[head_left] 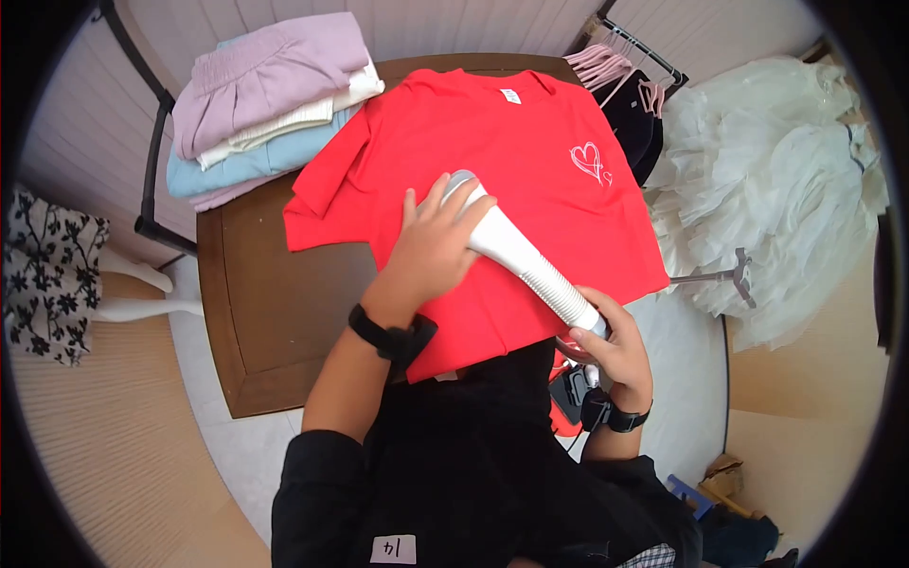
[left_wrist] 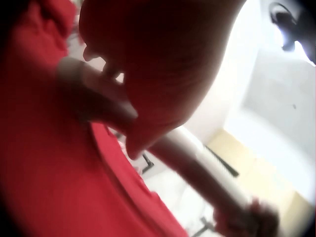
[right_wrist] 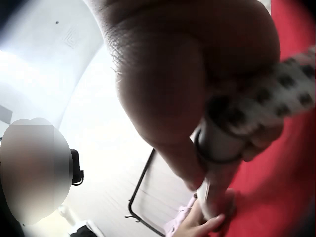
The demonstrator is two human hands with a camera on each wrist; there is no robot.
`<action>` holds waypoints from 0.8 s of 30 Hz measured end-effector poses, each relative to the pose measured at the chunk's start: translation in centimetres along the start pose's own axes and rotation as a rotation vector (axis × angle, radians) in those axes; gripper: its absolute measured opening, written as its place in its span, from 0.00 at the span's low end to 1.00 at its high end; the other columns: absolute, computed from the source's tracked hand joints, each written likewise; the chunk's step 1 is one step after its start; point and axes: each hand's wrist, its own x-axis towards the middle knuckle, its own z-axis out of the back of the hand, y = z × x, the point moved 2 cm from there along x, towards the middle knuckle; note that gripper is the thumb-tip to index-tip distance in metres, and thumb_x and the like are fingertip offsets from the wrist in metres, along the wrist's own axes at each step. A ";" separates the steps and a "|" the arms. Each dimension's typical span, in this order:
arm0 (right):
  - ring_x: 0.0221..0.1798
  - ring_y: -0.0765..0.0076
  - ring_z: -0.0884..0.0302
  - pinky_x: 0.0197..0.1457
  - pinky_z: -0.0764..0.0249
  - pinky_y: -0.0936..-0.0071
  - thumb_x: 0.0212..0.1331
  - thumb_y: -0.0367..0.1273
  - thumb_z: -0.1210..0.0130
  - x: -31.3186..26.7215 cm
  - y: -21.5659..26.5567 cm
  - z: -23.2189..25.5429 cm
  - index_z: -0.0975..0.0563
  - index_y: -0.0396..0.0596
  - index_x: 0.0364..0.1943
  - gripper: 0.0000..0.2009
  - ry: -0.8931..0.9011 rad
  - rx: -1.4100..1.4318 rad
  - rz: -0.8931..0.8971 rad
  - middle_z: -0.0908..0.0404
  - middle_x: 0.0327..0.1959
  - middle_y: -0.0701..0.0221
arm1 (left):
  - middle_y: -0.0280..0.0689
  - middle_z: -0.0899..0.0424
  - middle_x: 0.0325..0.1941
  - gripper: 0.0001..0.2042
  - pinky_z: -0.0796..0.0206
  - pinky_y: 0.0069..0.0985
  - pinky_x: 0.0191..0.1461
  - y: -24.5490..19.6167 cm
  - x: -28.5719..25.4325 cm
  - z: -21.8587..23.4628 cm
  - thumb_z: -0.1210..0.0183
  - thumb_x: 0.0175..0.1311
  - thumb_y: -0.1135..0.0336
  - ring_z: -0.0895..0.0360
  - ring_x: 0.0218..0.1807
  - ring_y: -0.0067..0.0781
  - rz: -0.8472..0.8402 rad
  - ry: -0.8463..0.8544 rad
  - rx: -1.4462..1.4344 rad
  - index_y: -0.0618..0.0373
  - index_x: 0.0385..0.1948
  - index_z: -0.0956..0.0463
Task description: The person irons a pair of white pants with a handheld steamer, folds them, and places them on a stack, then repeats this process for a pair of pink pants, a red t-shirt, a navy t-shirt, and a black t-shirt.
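A white steamer wand (head_left: 516,254) with a ribbed grip slants over a red T-shirt (head_left: 454,142), which lies spread on the dark wooden table (head_left: 284,303). My left hand (head_left: 426,251) holds the wand near its grey-tipped head, fingers over the top and thumb at the side. At the lower end, my right hand (head_left: 620,343) grips the handle, beyond the shirt's hem. In the right wrist view, a patterned hose (right_wrist: 281,94) leads away from the handle's end. The left wrist view shows the wand's head close over the red cloth.
Folded lilac, white and pale blue clothes (head_left: 275,85) are stacked at the table's back left. White tulle dresses (head_left: 767,180) and a rack with pink hangers (head_left: 601,66) stand at the right. A mannequin in a floral skirt (head_left: 52,275) is at the left.
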 end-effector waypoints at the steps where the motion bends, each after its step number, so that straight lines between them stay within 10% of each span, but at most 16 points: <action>1: 0.34 0.76 0.23 0.35 0.27 0.79 0.53 0.26 0.36 -0.1 1.0 -0.4 0.26 0.39 0.57 0.24 -0.039 0.136 -0.058 0.21 0.40 0.68 | 0.39 0.30 0.64 0.24 0.48 0.54 0.69 -1.5 0.2 -0.1 0.36 0.52 0.70 0.40 0.71 0.44 -0.083 -0.117 0.066 0.50 0.55 0.26; 3: 0.34 0.80 0.25 0.36 0.28 0.80 0.55 0.28 0.36 -0.1 3.5 -0.4 0.29 0.39 0.60 0.26 0.096 0.290 -0.273 0.22 0.40 0.70 | 0.41 0.26 0.59 0.20 0.48 0.55 0.69 -4.1 0.4 -0.8 0.38 0.52 0.72 0.35 0.68 0.44 -0.179 -0.218 0.134 0.54 0.50 0.24; 6: 0.33 0.80 0.25 0.38 0.27 0.79 0.56 0.27 0.37 1.4 3.1 1.0 0.30 0.40 0.61 0.27 0.279 0.257 -0.062 0.22 0.38 0.71 | 0.35 0.24 0.33 0.10 0.43 0.50 0.67 -6.0 1.0 -1.7 0.38 0.44 0.72 0.24 0.47 0.39 -0.339 -0.170 -0.092 0.55 0.30 0.25; 8: 0.37 0.76 0.22 0.41 0.25 0.78 0.59 0.29 0.39 3.8 1.6 3.8 0.30 0.39 0.61 0.25 0.502 0.226 0.128 0.19 0.40 0.68 | 0.35 0.24 0.33 0.10 0.43 0.49 0.66 -6.1 0.9 -1.6 0.38 0.44 0.73 0.25 0.46 0.39 -0.331 -0.181 -0.084 0.54 0.31 0.25; 14: 0.34 0.75 0.21 0.38 0.24 0.80 0.67 0.30 0.47 17.3 -9.4 13.3 0.25 0.40 0.48 0.10 -0.241 0.876 -0.055 0.19 0.34 0.69 | 0.35 0.23 0.33 0.13 0.41 0.46 0.64 -7.0 -0.9 0.1 0.31 0.43 0.68 0.24 0.43 0.40 -0.289 -0.135 -0.086 0.53 0.30 0.24; 18: 0.35 0.78 0.23 0.41 0.24 0.81 0.67 0.30 0.48 20.4 -17.2 14.4 0.22 0.41 0.42 0.08 -0.360 0.979 -0.094 0.19 0.34 0.70 | 0.34 0.22 0.31 0.19 0.39 0.46 0.63 -8.8 -1.7 2.2 0.23 0.37 0.62 0.23 0.41 0.41 -0.187 -0.067 -0.150 0.53 0.29 0.24; 24: 0.34 0.78 0.22 0.41 0.23 0.81 0.66 0.29 0.47 20.1 -16.3 13.6 0.23 0.40 0.41 0.06 -0.322 0.966 -0.090 0.20 0.34 0.71 | 0.33 0.22 0.32 0.17 0.38 0.44 0.60 -14.6 -0.7 -1.7 0.25 0.40 0.62 0.23 0.41 0.38 -0.284 0.110 -0.360 0.51 0.31 0.24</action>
